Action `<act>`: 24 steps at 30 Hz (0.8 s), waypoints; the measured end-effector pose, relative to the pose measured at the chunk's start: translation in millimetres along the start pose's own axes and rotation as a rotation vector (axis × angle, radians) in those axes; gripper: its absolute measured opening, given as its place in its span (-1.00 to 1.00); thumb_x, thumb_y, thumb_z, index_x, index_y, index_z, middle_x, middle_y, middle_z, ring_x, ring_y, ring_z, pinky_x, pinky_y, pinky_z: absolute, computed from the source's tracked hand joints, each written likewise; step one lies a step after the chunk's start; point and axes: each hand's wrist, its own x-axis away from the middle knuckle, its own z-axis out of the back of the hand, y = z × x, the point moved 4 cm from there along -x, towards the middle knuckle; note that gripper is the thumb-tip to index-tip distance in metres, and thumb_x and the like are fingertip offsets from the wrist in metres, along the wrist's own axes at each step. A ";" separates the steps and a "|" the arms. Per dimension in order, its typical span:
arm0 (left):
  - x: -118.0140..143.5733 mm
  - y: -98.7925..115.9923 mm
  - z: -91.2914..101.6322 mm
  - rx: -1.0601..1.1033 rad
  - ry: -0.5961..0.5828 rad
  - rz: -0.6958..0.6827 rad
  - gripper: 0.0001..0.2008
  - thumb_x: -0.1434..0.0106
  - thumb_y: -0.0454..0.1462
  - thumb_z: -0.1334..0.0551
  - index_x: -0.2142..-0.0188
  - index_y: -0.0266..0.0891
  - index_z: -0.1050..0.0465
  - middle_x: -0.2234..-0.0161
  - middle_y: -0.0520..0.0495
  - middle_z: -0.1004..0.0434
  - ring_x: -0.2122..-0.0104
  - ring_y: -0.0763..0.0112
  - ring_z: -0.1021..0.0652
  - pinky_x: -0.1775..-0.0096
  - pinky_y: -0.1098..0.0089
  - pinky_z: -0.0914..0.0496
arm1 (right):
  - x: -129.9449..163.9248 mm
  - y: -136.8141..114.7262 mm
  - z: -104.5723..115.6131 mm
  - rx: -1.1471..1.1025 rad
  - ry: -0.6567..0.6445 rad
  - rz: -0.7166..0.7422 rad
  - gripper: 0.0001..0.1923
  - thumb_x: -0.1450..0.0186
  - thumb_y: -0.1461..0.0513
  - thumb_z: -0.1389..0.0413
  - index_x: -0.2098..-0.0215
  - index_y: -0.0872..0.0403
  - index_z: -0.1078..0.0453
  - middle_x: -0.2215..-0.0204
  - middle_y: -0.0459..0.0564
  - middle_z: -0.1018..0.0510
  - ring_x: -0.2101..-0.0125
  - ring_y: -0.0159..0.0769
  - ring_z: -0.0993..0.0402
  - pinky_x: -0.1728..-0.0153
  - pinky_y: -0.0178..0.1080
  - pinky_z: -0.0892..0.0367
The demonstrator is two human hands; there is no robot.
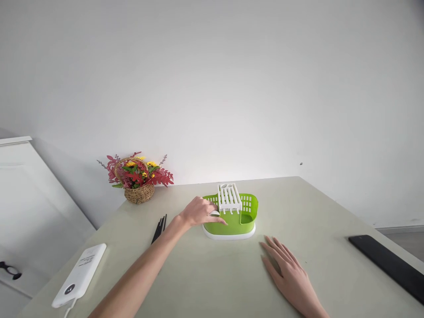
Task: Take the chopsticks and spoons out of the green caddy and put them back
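Table (212, 274) bears green rack (225, 227), white base (229, 237) likely stopping wobbles. Your right hand (291, 274) rests palm down, fingers slightly spread, near rack's right front, maybe for balance. Your left hand (198, 212), at rack's left front, pinches what looks like spoon (214, 213) between thumb and fingers, likely so it won't slip.

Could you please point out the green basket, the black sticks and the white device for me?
Green basket (233, 226): head view, front wall.
Black sticks (159, 229): head view, middle of their visible length.
White device (80, 274): head view, middle of its upper face.
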 end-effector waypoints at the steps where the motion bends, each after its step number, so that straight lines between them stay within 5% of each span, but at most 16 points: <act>1: -0.4 0.3 1.1 -0.035 0.006 -0.032 -0.34 -0.29 0.31 -0.06 0.43 -0.17 -0.59 0.54 -0.03 -0.58 0.56 0.39 -0.53 0.48 0.43 -0.20 | -0.1 -0.1 0.4 0.002 -0.003 -0.002 -0.48 -0.48 -0.04 0.10 -0.31 -0.14 -0.36 -0.39 -0.21 -0.23 -0.41 -0.11 -0.07 -0.39 0.09 -0.13; 7: -1.7 2.0 19.1 -0.130 0.088 -0.161 -0.40 -0.38 0.19 -0.07 0.48 -0.22 -0.49 0.59 0.03 -0.50 0.64 0.48 -0.43 0.54 0.41 -0.07 | -1.0 -1.5 4.8 -0.007 -0.004 0.005 -0.49 -0.49 -0.01 0.11 -0.31 -0.11 -0.36 -0.39 -0.19 -0.23 -0.41 -0.13 -0.07 -0.40 0.06 -0.11; 13: 7.1 -0.2 53.7 -0.149 0.260 -0.171 -0.56 -0.38 0.10 -0.18 0.34 -0.20 -0.53 0.52 0.06 -0.60 0.59 0.52 -0.51 0.51 0.46 -0.19 | -2.0 -3.0 7.4 -0.030 -0.006 0.001 -0.49 -0.49 -0.02 0.10 -0.31 -0.10 -0.35 -0.39 -0.18 -0.24 -0.41 -0.14 -0.07 -0.40 0.07 -0.12; 18: 14.7 -19.8 75.4 -0.213 0.441 0.109 -0.52 -0.36 0.13 -0.18 0.38 -0.19 -0.56 0.63 0.08 -0.51 0.66 0.54 -0.38 0.52 0.45 -0.15 | -1.1 -0.8 4.7 -0.028 0.010 -0.004 -0.49 -0.48 -0.03 0.10 -0.31 -0.13 -0.35 -0.38 -0.21 -0.24 -0.41 -0.11 -0.07 -0.38 0.09 -0.14; 24: 37.2 -52.7 78.8 -0.088 0.668 0.546 -0.44 -0.29 0.17 -0.23 0.53 -0.25 -0.50 0.66 0.03 -0.46 0.65 0.52 -0.37 0.49 0.47 -0.19 | 0.2 2.8 0.5 -0.025 0.024 -0.005 -0.50 -0.47 -0.04 0.07 -0.30 -0.16 -0.36 -0.38 -0.22 -0.26 -0.40 -0.10 -0.10 -0.37 0.10 -0.17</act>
